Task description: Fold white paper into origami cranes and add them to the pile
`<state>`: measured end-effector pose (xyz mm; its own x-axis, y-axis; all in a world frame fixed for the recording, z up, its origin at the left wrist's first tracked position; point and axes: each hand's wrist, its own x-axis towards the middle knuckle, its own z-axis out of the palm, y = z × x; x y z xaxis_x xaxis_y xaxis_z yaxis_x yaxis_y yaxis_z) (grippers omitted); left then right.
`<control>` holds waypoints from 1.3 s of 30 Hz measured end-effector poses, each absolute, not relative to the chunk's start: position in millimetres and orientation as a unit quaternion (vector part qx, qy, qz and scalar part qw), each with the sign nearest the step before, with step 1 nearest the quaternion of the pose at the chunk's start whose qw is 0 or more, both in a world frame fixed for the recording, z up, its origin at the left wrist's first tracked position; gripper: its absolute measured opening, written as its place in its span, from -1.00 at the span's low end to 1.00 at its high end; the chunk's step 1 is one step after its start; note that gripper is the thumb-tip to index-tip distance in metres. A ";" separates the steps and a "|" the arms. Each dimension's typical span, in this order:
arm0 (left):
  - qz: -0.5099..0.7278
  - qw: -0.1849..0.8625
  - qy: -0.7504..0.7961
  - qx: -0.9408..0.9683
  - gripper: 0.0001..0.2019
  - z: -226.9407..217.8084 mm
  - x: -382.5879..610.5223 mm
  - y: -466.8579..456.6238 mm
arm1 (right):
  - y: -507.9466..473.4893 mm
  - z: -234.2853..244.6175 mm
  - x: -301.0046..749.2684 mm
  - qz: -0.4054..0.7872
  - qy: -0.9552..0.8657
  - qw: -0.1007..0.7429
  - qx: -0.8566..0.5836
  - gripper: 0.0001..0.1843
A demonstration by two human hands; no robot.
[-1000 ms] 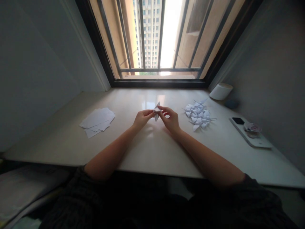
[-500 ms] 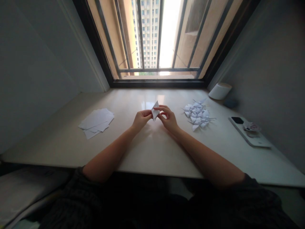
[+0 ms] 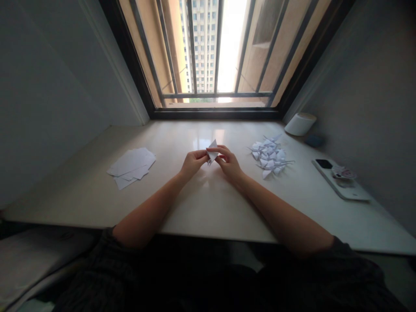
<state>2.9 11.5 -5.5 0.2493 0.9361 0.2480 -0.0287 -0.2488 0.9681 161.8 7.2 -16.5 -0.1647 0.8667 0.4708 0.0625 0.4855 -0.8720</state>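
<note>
A small folded piece of white paper (image 3: 212, 155), diamond-shaped with a pointed top, is held between my two hands above the table. My left hand (image 3: 192, 164) pinches its left edge between thumb and fingers. From the right, my right hand (image 3: 230, 162) grips it, with a finger lying across its front face and the thumb low on its right side. To the right lies a heap of folded white paper pieces (image 3: 269, 155) with thin pointed ends. On the left rests a loose stack of flat white paper sheets (image 3: 132, 165).
The pale, glossy tabletop (image 3: 208, 208) runs back to a barred window (image 3: 216, 113). A white cylindrical object (image 3: 300, 124) stands at the back right beside the wall. Nearer on the right, a white flat device (image 3: 352, 193) carries a small clear-wrapped item (image 3: 343, 173).
The fingers of my right hand have shifted slightly, one now reaching further left across the folded paper. The paper has tilted a little; the stack and heap stay put.
</note>
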 end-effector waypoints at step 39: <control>0.510 0.508 0.352 0.598 -0.73 -10.6 1.9 15.2 | 12.9 -19.1 162.4 0.492 -0.509 0.592 -0.387 -0.71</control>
